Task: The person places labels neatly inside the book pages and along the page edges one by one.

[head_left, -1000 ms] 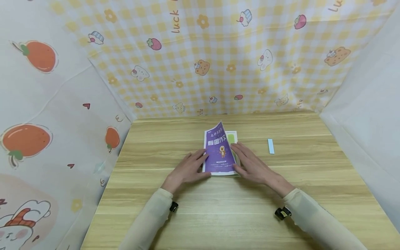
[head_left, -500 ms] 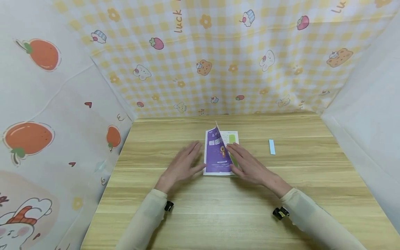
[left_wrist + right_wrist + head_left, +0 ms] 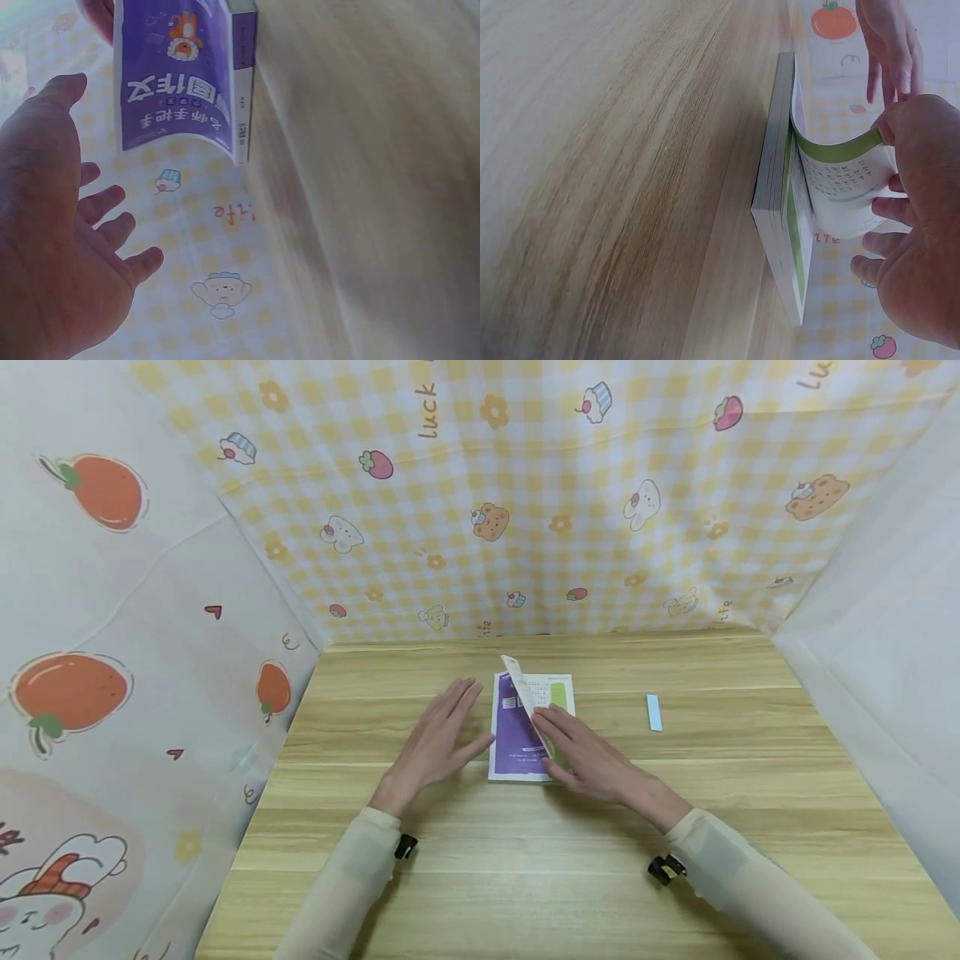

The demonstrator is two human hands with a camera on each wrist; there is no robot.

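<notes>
A purple-covered book [image 3: 516, 752] lies on the wooden table, its front cover [image 3: 176, 90] raised and bowed toward the left. Printed text and a green band show on the inner side of the lifted leaf [image 3: 847, 187]. Against that leaf's free edge, my right hand [image 3: 596, 760] rests its thumb and fingers, which are spread along it. My left hand [image 3: 438, 739] hovers just left of the book, fingers extended and thumb apart, holding nothing. The thick page block [image 3: 772, 157] stays flat on the table.
A small light-blue strip [image 3: 654, 712] lies on the table [image 3: 720, 777] to the right of the book. Yellow checked cloth [image 3: 450, 560] hangs behind the table's far edge, and white printed cloth [image 3: 180, 635] stands along the left.
The cover has swung further left and upright, with my right hand moving left along with it. My left hand has come off the book's left side and drawn back a little.
</notes>
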